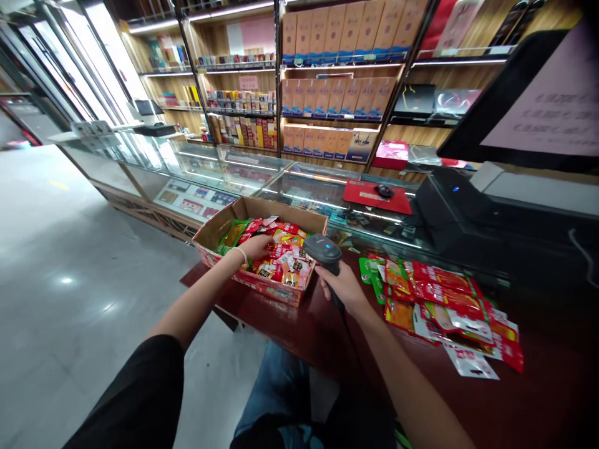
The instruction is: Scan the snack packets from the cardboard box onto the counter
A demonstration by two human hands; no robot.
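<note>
My right hand (344, 288) is wrapped round the handle of a dark barcode scanner (322, 248), whose head shows a small blue light. The scanner is at the right rim of an open cardboard box (276, 293). Inside the box lie many red and green snack packets (283, 251), some with white tops. My left hand (256, 247) reaches over the box's near-left side and touches the packets. Its fingertips are partly hidden among them, so I cannot tell whether it grips one. Right of the scanner, more snack packets (435, 296) lie in an overlapping pile.
Box and pile rest on a dark red tabletop (262, 321). Behind runs a glass display counter (224, 168), bearing a mouse (384, 191) on a red mat (360, 194). A black machine (449, 212) and a monitor (510, 106) stand at right. Shelves of boxes (339, 93) line the wall.
</note>
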